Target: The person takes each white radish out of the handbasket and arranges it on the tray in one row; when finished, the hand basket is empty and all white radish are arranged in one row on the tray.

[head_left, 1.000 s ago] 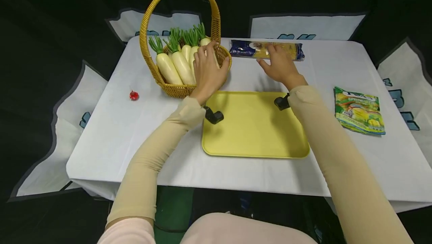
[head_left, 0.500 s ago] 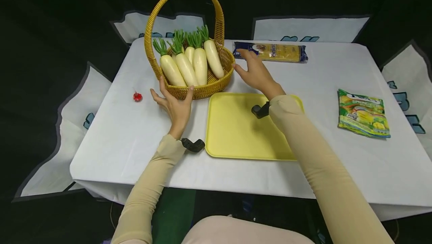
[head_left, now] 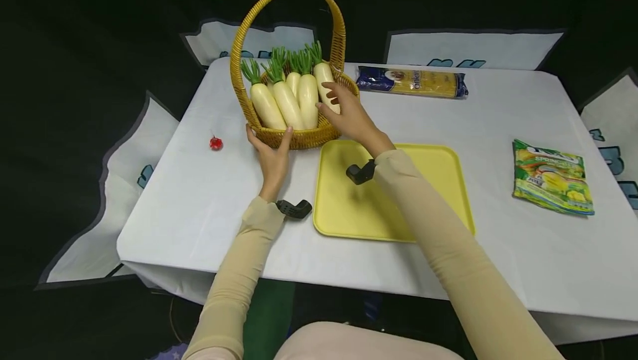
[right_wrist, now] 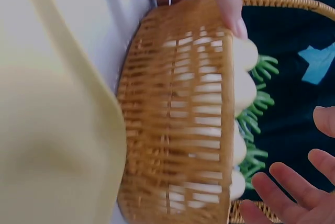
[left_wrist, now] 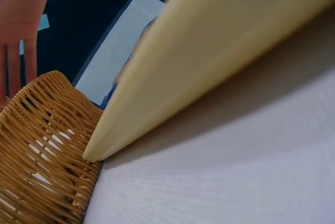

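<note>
A yellow wicker basket (head_left: 301, 139) with a tall handle stands at the back left of the table. Inside it lean several white radishes (head_left: 286, 106) with green tops. My left hand (head_left: 273, 162) rests its spread thumb and fingers against the basket's front; the right wrist view shows a digit on the rim. Over the basket's right side reaches my right hand (head_left: 351, 118), its fingers apart above the rightmost radish (head_left: 323, 75) and partly covering it. In the right wrist view those fingers (right_wrist: 293, 187) are slightly bent and hold nothing.
A yellow tray (head_left: 399, 205) lies in front of the basket, under my right forearm. Behind it is a pasta packet (head_left: 413, 82). A green soup packet (head_left: 553, 180) lies at the right. Left of the basket is a small red object (head_left: 216, 143).
My left hand has withdrawn from inside the basket to its front. The right hand has left the pasta packet and moved left over the radishes.
</note>
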`<action>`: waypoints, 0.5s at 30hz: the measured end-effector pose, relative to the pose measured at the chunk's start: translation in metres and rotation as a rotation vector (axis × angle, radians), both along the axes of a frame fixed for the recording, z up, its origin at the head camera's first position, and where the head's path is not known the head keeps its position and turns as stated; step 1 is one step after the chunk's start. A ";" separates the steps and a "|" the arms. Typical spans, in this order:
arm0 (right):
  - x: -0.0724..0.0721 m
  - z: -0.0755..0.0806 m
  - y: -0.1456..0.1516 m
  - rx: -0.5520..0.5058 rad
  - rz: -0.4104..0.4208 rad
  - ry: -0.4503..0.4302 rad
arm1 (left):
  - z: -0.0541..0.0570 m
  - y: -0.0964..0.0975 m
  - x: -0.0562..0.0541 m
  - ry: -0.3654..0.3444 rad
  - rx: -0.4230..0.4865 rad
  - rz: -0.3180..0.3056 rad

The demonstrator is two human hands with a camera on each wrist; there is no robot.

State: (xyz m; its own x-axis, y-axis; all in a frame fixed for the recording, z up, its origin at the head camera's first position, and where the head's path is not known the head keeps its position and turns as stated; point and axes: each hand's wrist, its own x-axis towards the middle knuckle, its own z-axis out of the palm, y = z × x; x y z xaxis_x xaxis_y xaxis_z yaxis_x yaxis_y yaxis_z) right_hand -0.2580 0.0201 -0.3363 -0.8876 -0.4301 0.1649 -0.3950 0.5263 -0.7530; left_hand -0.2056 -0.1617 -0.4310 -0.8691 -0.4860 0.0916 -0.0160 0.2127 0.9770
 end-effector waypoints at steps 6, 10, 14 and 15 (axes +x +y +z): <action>0.001 -0.004 -0.018 -0.022 0.034 0.010 | 0.000 0.001 0.000 0.014 -0.008 0.017; -0.001 -0.007 -0.030 -0.006 0.049 0.003 | -0.001 0.000 0.002 0.013 -0.009 0.027; -0.006 -0.009 -0.040 0.014 0.062 -0.037 | -0.001 0.001 0.001 0.007 -0.026 0.034; -0.007 -0.009 -0.042 0.018 0.061 -0.048 | -0.001 0.001 0.001 0.008 -0.033 0.034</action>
State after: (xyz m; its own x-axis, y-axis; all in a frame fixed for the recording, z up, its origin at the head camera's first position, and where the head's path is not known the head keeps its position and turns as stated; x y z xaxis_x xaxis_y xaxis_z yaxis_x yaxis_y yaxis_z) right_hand -0.2650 -0.0221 -0.3454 -0.8664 -0.4861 0.1144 -0.3901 0.5158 -0.7627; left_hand -0.2047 -0.1608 -0.4317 -0.8512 -0.5119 0.1153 -0.0155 0.2441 0.9696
